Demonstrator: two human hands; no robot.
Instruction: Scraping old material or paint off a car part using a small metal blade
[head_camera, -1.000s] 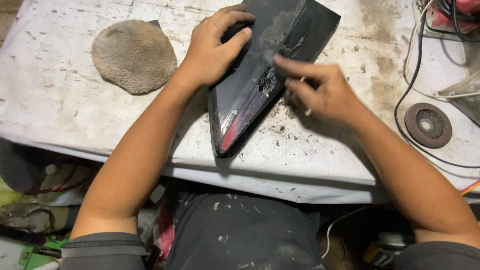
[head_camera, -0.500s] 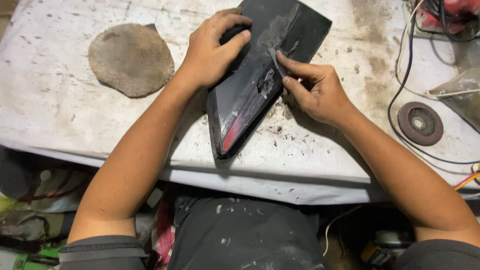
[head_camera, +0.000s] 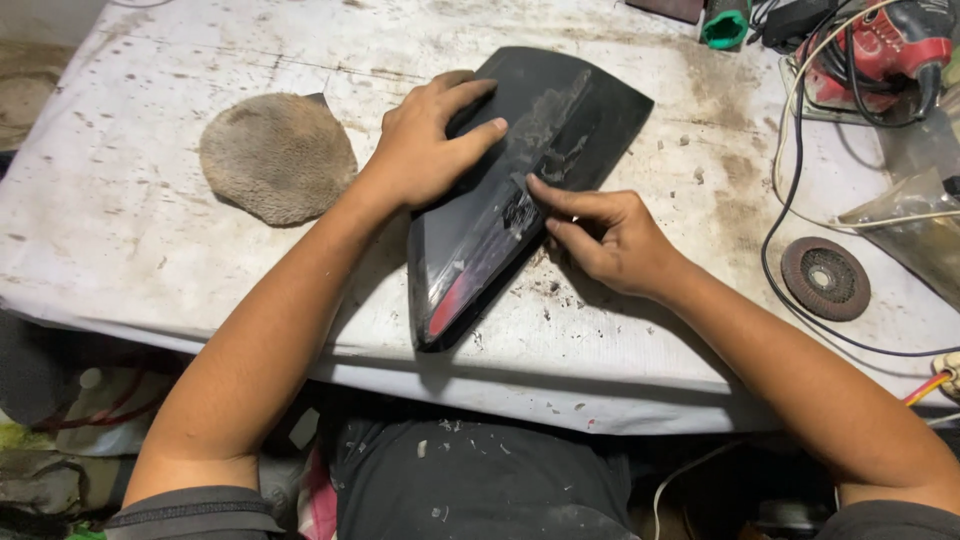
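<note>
A dark, glossy, pointed panel (head_camera: 560, 110) with a red patch near its tip lies on the stained white table (head_camera: 130, 240). Grey scuffed streaks run along its middle. My left hand (head_camera: 425, 145) lies flat on the panel's left side and presses it down. My right hand (head_camera: 600, 235) is at the panel's right edge, its fingers curled and the index fingertip touching the scuffed area. Whether it holds something small I cannot tell.
A round beige buffing pad (head_camera: 278, 155) lies left of the panel. A round abrasive disc (head_camera: 825, 277) sits at the right among black and white cables (head_camera: 780, 180). A red power tool (head_camera: 880, 45) and a green item (head_camera: 725, 25) are at the far right.
My right hand has slid a little down and towards me along the panel's edge. My left hand stays pressed on the panel.
</note>
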